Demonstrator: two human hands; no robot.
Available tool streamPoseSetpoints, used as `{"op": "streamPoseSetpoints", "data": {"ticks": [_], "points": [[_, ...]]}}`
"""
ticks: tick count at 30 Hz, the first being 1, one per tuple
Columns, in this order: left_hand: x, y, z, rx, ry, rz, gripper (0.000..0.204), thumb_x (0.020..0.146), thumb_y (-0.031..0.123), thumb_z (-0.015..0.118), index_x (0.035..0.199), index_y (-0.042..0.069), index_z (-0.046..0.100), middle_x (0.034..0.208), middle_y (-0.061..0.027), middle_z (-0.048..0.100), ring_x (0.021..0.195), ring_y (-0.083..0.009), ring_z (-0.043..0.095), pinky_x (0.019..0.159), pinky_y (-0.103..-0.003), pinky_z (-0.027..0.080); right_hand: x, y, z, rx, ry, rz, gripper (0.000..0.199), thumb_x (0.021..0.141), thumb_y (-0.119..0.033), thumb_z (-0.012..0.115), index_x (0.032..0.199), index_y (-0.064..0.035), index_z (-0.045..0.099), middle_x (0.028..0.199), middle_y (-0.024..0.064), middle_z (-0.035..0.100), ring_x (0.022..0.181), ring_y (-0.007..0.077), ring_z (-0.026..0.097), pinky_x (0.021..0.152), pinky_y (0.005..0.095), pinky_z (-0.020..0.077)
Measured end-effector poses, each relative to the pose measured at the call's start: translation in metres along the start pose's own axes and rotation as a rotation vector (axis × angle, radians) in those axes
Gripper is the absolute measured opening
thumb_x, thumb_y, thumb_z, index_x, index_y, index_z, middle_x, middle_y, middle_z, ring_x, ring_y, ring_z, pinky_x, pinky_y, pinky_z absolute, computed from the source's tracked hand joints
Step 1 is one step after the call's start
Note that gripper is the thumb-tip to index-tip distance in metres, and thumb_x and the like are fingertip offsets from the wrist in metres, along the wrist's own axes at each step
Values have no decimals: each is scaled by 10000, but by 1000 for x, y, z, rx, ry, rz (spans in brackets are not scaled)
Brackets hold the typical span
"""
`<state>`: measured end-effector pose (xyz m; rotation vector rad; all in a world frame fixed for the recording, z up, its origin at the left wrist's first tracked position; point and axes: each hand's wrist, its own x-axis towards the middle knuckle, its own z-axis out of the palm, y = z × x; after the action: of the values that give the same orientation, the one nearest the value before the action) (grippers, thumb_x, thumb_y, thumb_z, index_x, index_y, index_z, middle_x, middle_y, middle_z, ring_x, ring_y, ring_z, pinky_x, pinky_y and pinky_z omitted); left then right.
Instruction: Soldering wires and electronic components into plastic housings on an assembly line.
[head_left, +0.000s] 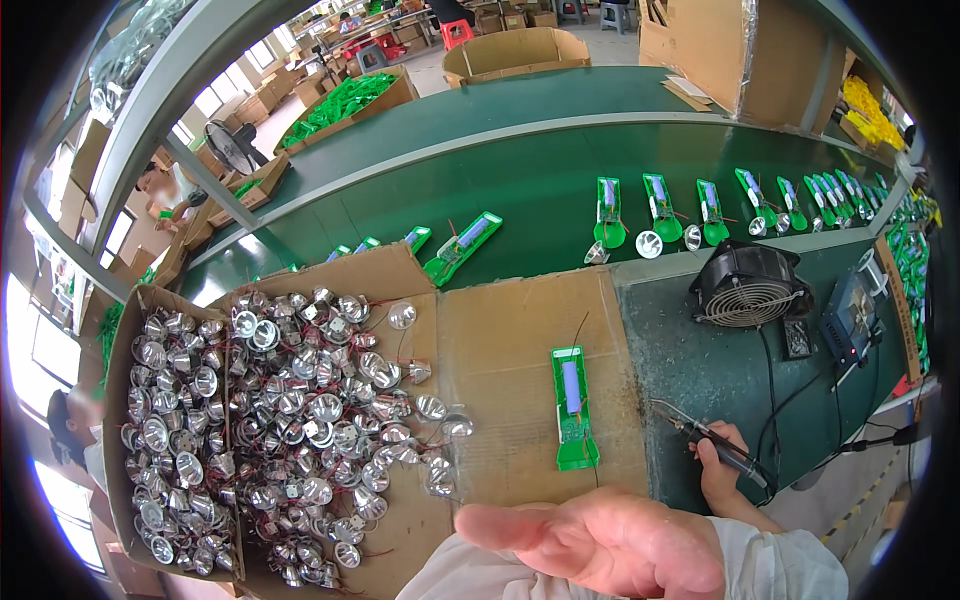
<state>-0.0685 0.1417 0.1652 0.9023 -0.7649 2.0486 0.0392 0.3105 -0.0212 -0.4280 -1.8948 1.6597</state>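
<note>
My left hand hovers open close to the camera at the lower edge, palm showing and holding nothing. My right hand rests on the green bench top and grips a black soldering iron, its tip pointing up-left. A green torch half-shell with a white cell and a circuit board lies on the cardboard sheet, just left of the iron's tip. Left of it spreads a heap of shiny silver reflectors with thin wires.
An open cardboard box holds more reflectors at the left. A small black fan and a soldering station stand at the right. Beyond is a green conveyor belt carrying several green shells. Another person sits far left.
</note>
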Motion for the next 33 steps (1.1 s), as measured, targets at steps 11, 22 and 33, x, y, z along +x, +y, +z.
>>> {"op": "streamPoseSetpoints", "data": {"ticks": [11, 22, 33], "points": [[7, 0, -12, -91, -164, -116, 838, 818, 649, 407, 1210, -92, 426, 929, -207, 539, 901, -278, 512, 806, -376, 411, 0, 0, 1, 88, 34, 27, 185, 803, -144, 605, 830, -1, 491, 771, 86, 522, 590, 115, 523, 557, 230, 445], [-8, -2, -11, 10, -106, -33, 810, 828, 637, 400, 1194, -85, 439, 935, -207, 535, 905, -278, 507, 805, -378, 413, -1, 4, 3, 162, 56, 55, 209, 798, -163, 612, 844, 4, 495, 811, 92, 510, 581, 110, 509, 549, 224, 453], [-1, -8, -12, 6, -77, 1, 780, 838, 624, 393, 1176, -77, 453, 941, -207, 530, 909, -277, 501, 805, -380, 415, 0, -3, -4, 131, 65, 25, 200, 805, -153, 604, 843, 7, 491, 797, 96, 513, 586, 116, 515, 548, 221, 441]]}}
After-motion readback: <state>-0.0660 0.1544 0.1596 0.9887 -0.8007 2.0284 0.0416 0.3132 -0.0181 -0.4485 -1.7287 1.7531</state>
